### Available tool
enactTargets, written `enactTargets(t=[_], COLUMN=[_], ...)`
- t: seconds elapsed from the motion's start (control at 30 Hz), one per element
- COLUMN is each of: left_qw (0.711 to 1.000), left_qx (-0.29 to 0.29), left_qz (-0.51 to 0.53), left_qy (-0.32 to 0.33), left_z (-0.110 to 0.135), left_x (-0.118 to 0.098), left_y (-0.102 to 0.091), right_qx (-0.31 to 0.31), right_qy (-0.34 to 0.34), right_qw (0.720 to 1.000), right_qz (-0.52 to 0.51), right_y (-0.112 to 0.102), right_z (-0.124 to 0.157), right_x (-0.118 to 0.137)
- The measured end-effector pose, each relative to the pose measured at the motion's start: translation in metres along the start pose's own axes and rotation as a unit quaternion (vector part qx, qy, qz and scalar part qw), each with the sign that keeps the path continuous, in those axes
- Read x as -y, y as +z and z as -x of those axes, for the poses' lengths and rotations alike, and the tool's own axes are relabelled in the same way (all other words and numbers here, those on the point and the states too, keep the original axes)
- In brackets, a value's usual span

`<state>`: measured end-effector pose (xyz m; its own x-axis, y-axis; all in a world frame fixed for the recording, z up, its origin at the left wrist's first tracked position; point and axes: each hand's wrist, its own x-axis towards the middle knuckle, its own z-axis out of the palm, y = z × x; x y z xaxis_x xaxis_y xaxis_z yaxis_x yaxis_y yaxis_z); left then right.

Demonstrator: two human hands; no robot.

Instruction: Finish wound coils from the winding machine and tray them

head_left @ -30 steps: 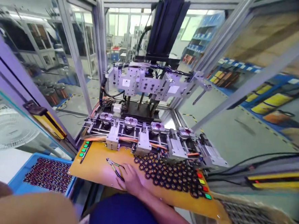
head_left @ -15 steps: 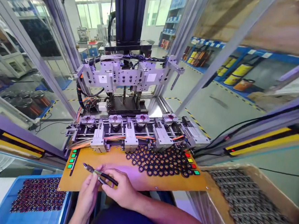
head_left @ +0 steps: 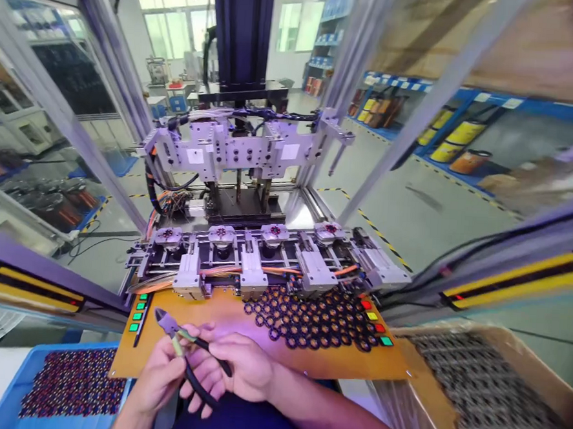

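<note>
Small cutting pliers [head_left: 188,354] with black handles and a metal nose pointing up-left are held over the near edge of the orange work board [head_left: 222,311]. My left hand [head_left: 157,378] is closed round the pliers near the jaws. My right hand [head_left: 238,370] grips the black handles with curled fingers. A pile of black ring-shaped parts [head_left: 312,316] lies on the board just right of my hands.
Behind the board stands a machine fixture [head_left: 265,252] with several round stations and an overhead head [head_left: 242,147]. Green buttons [head_left: 137,312] sit at the board's left, coloured buttons [head_left: 377,323] at its right. A blue tray [head_left: 62,382] of parts lies left, a cardboard box [head_left: 489,395] of parts right.
My right hand first touched the pliers lying on the board. Both hands then lifted them, and the pliers now tilt more upright, nose up-left. The view turned to the right.
</note>
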<state>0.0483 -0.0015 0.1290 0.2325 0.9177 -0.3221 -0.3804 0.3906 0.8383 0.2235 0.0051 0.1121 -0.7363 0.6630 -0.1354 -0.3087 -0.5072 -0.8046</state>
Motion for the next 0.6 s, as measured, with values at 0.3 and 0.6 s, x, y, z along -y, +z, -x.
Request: enactTargets(t=[0.3,0.6], left_qw=[0.991,0.894], left_qx=[-0.002,-0.217], left_qz=[-0.110,-0.347], left_qy=[0.082,0.182], left_z=[-0.016,-0.008], left_x=[0.017,0.091], left_y=[0.016,-0.052], right_qx=[0.089,0.024], right_qy=[0.088,0.058], right_qw=[0.969,0.998], right_qz=[-0.212,0.029], right_y=[-0.002,-0.044], right_z=[0.006,-0.016], right_x=[0.030,0.159])
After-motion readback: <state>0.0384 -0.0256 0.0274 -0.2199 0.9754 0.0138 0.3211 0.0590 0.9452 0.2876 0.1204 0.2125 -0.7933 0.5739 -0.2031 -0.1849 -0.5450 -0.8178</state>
